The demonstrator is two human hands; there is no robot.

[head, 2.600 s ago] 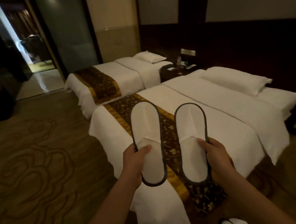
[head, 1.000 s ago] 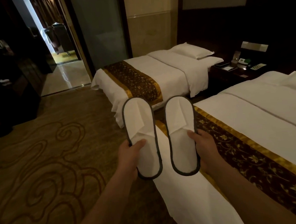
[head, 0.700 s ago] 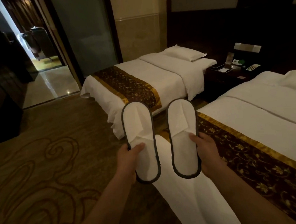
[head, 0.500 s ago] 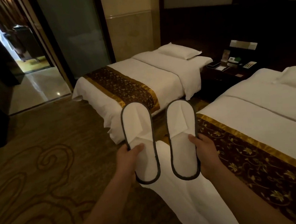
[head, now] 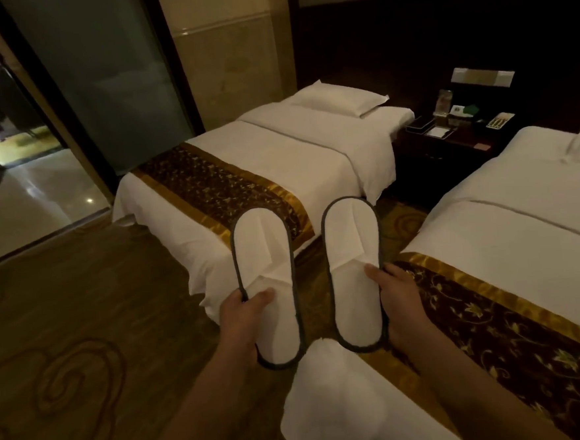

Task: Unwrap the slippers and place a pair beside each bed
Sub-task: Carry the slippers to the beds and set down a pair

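Observation:
I hold two white slippers with dark grey trim, unwrapped, soles flat towards me. My left hand [head: 242, 314] grips the left slipper [head: 268, 276] near its heel. My right hand [head: 398, 298] grips the right slipper [head: 353, 260] the same way. Both slippers hang in the air above the carpet, in front of the gap between the two beds. The far bed [head: 277, 159] stands ahead, the near bed [head: 509, 238] to my right; each has white linen and a brown and gold runner.
A dark nightstand [head: 447, 140] with a phone and small items stands between the bed heads. Patterned brown carpet [head: 83, 320] spreads to the left. A frosted glass wall [head: 107, 78] and an open doorway onto a tiled floor [head: 22, 197] lie at the left rear.
My view has swung left and moved forward, from facing the near bed to facing the gap between the beds. The far bed looms larger. Both hands keep the same grip on the slippers.

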